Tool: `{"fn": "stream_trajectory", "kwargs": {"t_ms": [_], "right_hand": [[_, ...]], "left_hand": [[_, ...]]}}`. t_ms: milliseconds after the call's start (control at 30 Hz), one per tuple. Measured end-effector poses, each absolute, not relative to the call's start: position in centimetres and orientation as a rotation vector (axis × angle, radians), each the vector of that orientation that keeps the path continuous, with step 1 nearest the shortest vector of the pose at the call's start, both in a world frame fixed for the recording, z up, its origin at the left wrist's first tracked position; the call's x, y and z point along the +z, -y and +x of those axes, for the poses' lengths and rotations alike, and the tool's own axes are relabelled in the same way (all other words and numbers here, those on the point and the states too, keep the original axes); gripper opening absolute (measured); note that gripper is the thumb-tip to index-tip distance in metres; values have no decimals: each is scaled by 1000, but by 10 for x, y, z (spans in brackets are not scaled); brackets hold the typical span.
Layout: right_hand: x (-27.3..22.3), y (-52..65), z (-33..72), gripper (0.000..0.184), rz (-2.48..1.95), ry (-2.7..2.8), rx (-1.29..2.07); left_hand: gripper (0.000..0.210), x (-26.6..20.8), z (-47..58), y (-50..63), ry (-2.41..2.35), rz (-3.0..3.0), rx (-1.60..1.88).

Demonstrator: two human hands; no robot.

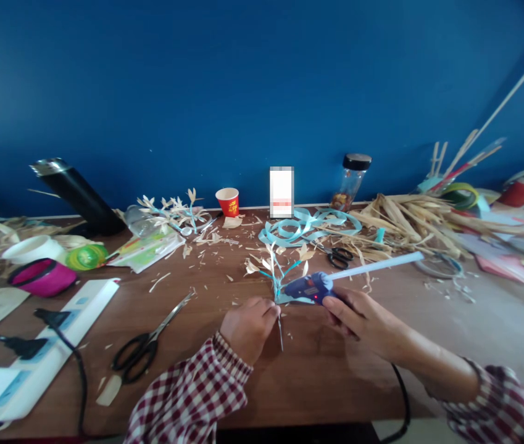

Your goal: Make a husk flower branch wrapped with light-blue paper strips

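My right hand [354, 314] is wrapped round a blue glue gun [305, 288], whose small red light is lit. A long pale glue stick [377, 265] juts from its back end. The gun's nozzle points left at the stem of a small handmade flower spray [276, 268], with cream husk petals and blue-wrapped twigs. My left hand [251, 324] pinches that spray low on its stem, and a thin wire end hangs below the fingers. A strip of light blue ribbon [299, 300] lies by the stem, under the gun.
Large scissors [150, 342] lie left of my left hand, near a white power strip [58, 351]. Behind are a red paper cup [228, 202], coiled blue ribbon [289, 228], small scissors [338, 256], a glass jar [350, 182] and dry husks [405, 222]. A black cable [400, 401] hangs at the front edge.
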State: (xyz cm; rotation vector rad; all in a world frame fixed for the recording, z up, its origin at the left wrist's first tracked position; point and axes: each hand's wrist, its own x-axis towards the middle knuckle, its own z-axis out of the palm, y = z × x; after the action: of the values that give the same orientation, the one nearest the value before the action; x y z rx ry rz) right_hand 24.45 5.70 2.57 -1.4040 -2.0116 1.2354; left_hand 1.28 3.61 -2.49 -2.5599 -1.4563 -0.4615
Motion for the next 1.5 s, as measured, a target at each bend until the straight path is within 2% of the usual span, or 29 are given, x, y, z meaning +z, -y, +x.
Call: {"fn": "stream_trajectory", "kwargs": {"t_ms": [433,667,1333,1500], "right_hand": [[29,-56,243,40,-1422,2030,1247],[30,-56,241,38,-1447,2115,1124],[33,-54,244,40,-1442,2093,1155],[37,-52,237,33,-1385,2120,1053]], "left_hand": [[11,-24,13,-35,1450,-2556,-433],[12,-24,13,-36,1452,-2560,-461],[14,-24,13,-35,1517,-2577,-377],[14,-23,12,-35,1501,-2573,-394]]}}
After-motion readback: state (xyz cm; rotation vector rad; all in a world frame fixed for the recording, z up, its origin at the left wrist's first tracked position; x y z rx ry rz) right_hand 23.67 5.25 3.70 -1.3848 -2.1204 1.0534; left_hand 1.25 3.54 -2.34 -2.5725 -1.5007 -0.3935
